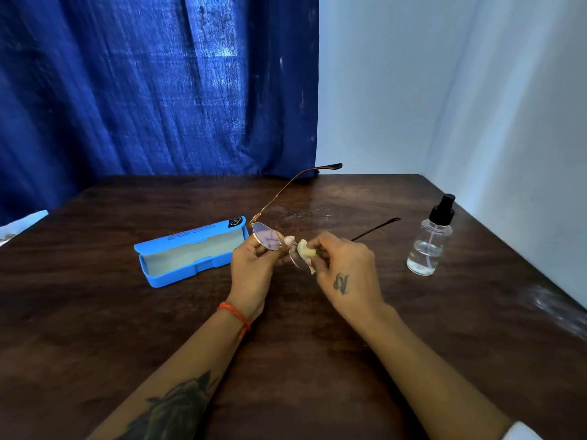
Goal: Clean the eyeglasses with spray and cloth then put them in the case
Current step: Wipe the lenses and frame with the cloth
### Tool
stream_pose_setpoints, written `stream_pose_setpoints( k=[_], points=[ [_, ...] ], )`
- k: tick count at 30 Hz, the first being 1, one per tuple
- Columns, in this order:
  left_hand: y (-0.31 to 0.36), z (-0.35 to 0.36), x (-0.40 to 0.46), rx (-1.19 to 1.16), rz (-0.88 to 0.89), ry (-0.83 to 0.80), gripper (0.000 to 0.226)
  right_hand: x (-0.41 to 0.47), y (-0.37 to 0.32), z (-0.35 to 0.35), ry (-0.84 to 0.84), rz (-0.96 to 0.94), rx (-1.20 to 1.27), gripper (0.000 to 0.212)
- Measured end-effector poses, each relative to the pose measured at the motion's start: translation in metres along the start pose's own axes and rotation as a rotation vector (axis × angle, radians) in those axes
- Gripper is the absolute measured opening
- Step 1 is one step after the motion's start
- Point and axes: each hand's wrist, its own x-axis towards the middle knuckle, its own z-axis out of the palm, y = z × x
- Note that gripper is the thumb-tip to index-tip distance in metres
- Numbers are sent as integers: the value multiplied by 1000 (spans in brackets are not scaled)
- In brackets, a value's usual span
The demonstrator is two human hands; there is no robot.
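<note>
Thin gold-rimmed eyeglasses (267,236) are held above the dark wooden table (286,360), their temples unfolded and pointing away from me. My left hand (254,268) grips the frame at the left lens. My right hand (344,268) pinches a small pale yellow cloth (306,253) against the right lens, which the cloth and fingers mostly hide. The blue eyeglass case (190,252) lies open on the table to the left of my hands, with a pale lining showing. A clear spray bottle (428,242) with a black nozzle stands upright to the right.
A blue curtain (158,90) hangs behind the table's far edge. White walls (476,106) close in the back right corner. A white object (22,225) shows at the left edge. A few wet spots (313,215) mark the table beyond the glasses.
</note>
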Motion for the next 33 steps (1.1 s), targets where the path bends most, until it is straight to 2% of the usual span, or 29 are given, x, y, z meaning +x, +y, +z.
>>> stream_pose_setpoints(
  k=[2,7,10,14,16,19,23,25,29,33],
  points=[
    [0,0,0,8,-2,1,6,1,-2,1,-2,5,42,17],
    [0,0,0,16,10,46,11,3,-1,0,-78,150,403,23],
    [0,0,0,33,15,50,16,3,3,-3,-143,155,374,22],
    [-1,0,0,105,29,70,15,0,4,-1,-41,44,57,15],
    [1,0,-1,128,29,64,14,0,3,2,-4,21,14,15],
    [3,2,-2,104,14,62,15,1,0,7,16,60,84,18],
    [3,2,-3,62,3,57,19,4,0,5,-62,185,401,26],
    [3,2,-3,57,1,63,19,4,2,2,-99,194,439,24],
    [4,2,-3,83,13,87,12,1,3,-1,-79,149,266,12],
    [5,3,-5,98,42,68,6,-1,2,3,0,63,49,17]
  ],
)
